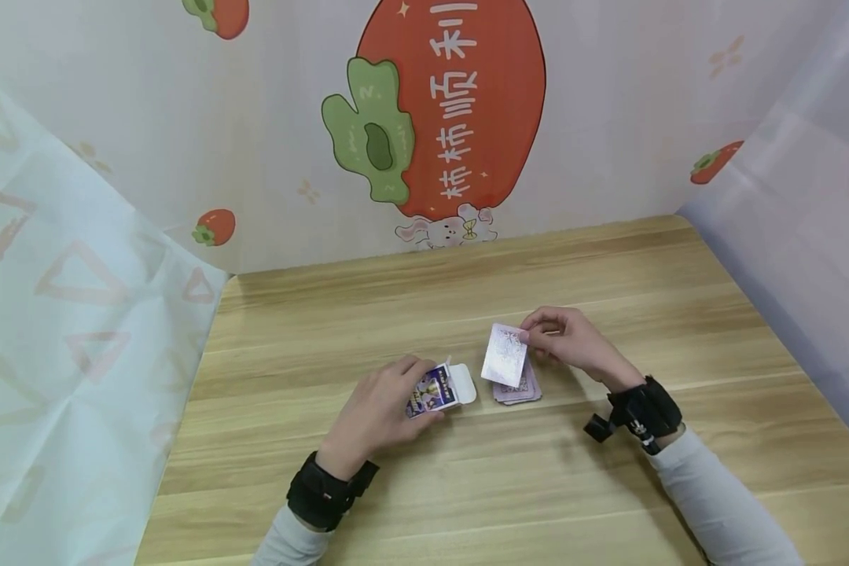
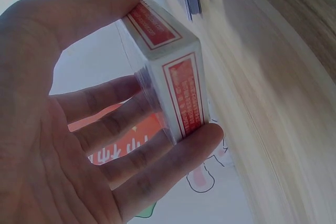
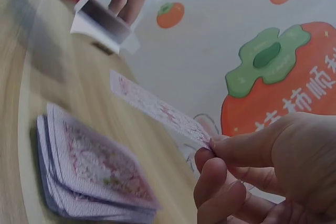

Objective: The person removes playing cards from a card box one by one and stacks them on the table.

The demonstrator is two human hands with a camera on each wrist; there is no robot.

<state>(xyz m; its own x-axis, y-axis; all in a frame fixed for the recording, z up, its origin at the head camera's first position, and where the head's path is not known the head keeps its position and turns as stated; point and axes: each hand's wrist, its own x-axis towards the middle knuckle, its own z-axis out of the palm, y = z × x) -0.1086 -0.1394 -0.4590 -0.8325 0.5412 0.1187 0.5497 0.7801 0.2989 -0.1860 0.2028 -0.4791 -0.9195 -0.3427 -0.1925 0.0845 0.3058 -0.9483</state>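
Head cam: high on the near side, faces far and down; widest view, covers table (image 1: 538,487), both hands, far backdrop (image 1: 608,141). Left wrist cam: very close, palm side of left hand (image 1: 382,401), faces far past card box (image 1: 431,391) to backdrop; rolled, table steeply tilted. Right wrist cam: close to right hand (image 1: 573,342), faces left and far over card stack (image 1: 531,387); also rolled. Head and right wrist share both hands, box, stack, persimmon print (image 1: 495,102).
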